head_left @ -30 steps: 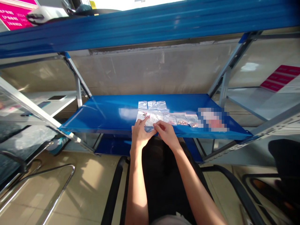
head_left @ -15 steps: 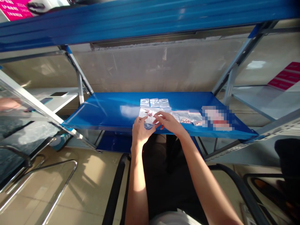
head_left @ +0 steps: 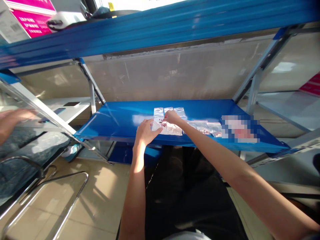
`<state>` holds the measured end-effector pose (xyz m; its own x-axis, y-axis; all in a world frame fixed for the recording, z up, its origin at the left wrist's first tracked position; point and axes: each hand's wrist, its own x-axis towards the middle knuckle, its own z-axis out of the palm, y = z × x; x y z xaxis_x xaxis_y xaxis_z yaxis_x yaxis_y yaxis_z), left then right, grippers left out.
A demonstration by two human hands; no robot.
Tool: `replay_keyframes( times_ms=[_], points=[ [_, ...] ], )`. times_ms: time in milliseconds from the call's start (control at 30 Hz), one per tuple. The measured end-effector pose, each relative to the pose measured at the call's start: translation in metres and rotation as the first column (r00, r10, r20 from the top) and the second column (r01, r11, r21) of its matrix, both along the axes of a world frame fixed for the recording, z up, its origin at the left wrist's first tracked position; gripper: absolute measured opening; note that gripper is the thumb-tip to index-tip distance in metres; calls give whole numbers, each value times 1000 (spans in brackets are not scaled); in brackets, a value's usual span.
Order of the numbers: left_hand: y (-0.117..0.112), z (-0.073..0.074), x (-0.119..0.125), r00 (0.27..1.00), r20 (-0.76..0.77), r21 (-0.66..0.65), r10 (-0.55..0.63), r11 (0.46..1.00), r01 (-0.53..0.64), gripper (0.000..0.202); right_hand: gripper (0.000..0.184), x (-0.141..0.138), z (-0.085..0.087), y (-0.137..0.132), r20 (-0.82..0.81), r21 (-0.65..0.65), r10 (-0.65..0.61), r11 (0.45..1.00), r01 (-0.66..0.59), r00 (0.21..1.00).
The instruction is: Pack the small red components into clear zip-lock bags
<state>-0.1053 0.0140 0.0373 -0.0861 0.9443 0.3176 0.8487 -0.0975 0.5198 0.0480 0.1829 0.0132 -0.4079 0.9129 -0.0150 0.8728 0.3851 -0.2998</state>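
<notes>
A small clear zip bag (head_left: 169,128) with tiny red pieces inside lies on the blue metal shelf (head_left: 112,128). My left hand (head_left: 147,132) holds its lower left side. My right hand (head_left: 172,117) pinches its upper edge, with the fingertips close to the red pieces. Behind it stand several flat clear bags (head_left: 168,112) in a row. To the right lie more clear bags (head_left: 203,127) holding reddish pieces, partly hidden by my right forearm. A pixelated, unreadable patch (head_left: 238,128) covers an item further right.
Steel uprights frame the shelf, with another blue shelf beam (head_left: 150,31) overhead. On the left, a forearm and hand (head_left: 15,118) show behind a glass panel (head_left: 32,143); it may be a reflection. A chrome chair frame (head_left: 50,196) stands on the tiled floor below.
My right hand has moved up to the bag's top edge, and my right arm reaches further out. The view has swung, so the shelf sits further right in the picture.
</notes>
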Motion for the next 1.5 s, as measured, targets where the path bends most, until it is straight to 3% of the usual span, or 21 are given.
replay_keyframes(
  times_ms=[200,433,633,800,900,1067,1167,1233,1300,1400,1500],
  points=[
    [8,7,-6,1000,-25,-5,-12,1000,12,56,18,-1,-3,3,37,-10,41,999,-41,998],
    [14,4,-9,1000,-7,-4,-30,1000,30,53,17,2,-3,1,-12,10,91,996,-91,996],
    [32,-3,-11,985,110,-12,-132,991,134,55,20,29,20,-11,-206,22,118,993,-116,971],
    [43,-8,-6,961,210,11,-181,983,183,58,22,43,38,-38,-524,-44,239,951,-306,817],
    [45,-9,-2,938,288,13,-193,980,198,56,23,42,43,-45,-562,-74,294,913,-401,774],
    [48,-5,4,881,383,0,-278,954,301,45,27,41,53,-47,-526,-70,326,904,-422,785],
    [50,-4,4,843,455,-23,-287,943,333,42,29,45,61,-48,-566,-133,308,882,-453,765],
    [50,-4,2,818,500,-19,-283,941,337,43,29,46,63,-44,-599,-142,267,892,-428,755],
    [50,-6,0,781,568,-16,-261,945,327,47,27,42,60,-35,-564,-109,211,939,-325,798],
    [51,-6,-5,725,667,-32,-169,966,255,54,19,27,44,-17,-336,-17,113,992,-126,935],
    [52,-5,-7,702,706,-59,-91,981,186,57,19,9,22,-4,-185,30,67,998,-63,980]
  ],
)
